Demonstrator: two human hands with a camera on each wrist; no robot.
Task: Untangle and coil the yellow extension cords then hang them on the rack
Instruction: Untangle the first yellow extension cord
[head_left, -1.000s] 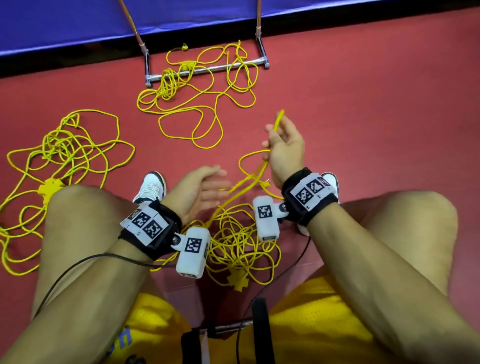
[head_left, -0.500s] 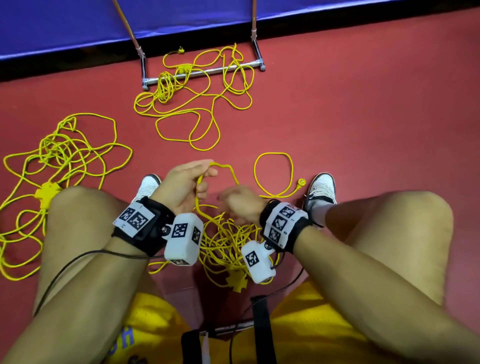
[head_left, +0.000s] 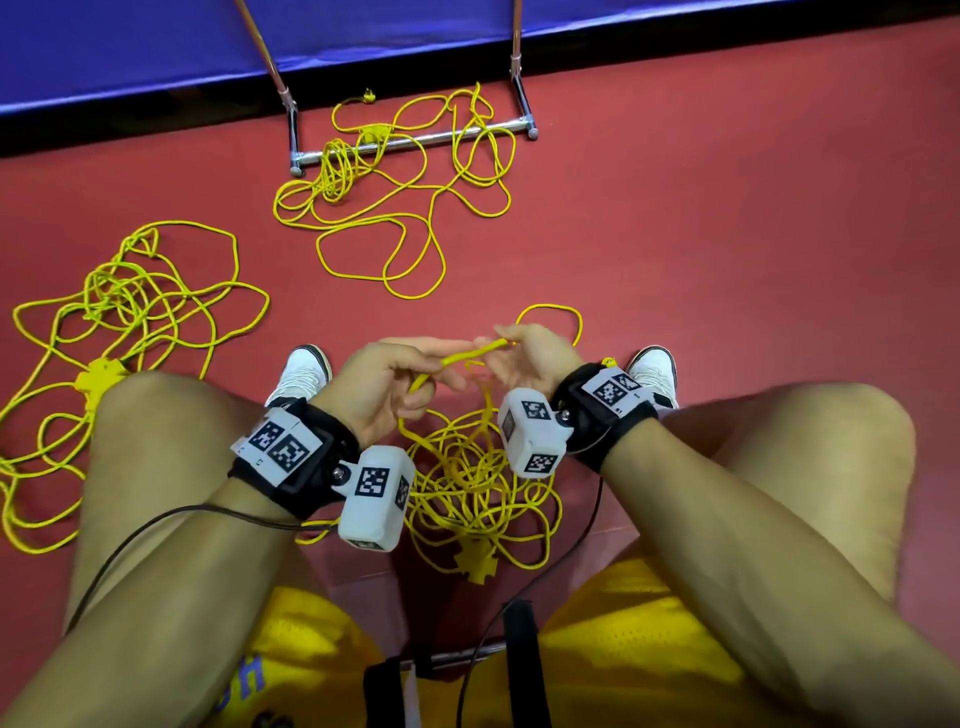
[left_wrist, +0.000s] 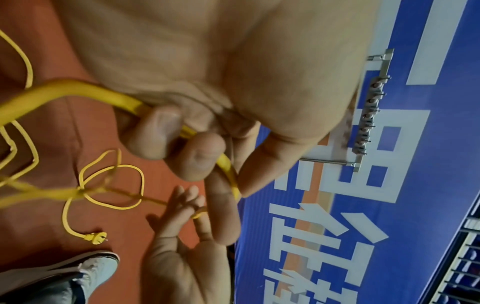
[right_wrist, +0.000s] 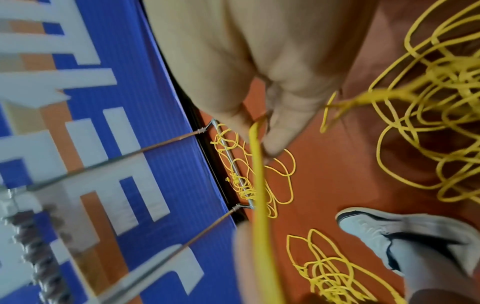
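The yellow cord (head_left: 470, 352) is stretched short between my two hands above the tangle (head_left: 467, 483) that lies between my legs. My left hand (head_left: 426, 375) curls its fingers (left_wrist: 155, 131) round the cord (left_wrist: 78, 88). To its right, my right hand (head_left: 506, 344) pinches the same cord (right_wrist: 257, 148) between thumb and finger. That cord's plug (left_wrist: 95, 238) lies on the floor by my right shoe. A second tangle (head_left: 130, 317) lies at the left. A third tangle (head_left: 400, 197) is draped over the rack's base bar (head_left: 415, 141).
The rack's hook bar (left_wrist: 369, 115) stands against a blue banner wall (head_left: 156, 47). My white shoes (head_left: 304, 371) and bare knees flank the near tangle on the red floor (head_left: 727, 234). Black sensor cables (head_left: 156, 525) trail from both wristbands.
My right hand dropped from its raised pull into the tangle, then rose again. Both hands now meet above the pile with a short strand held between them.
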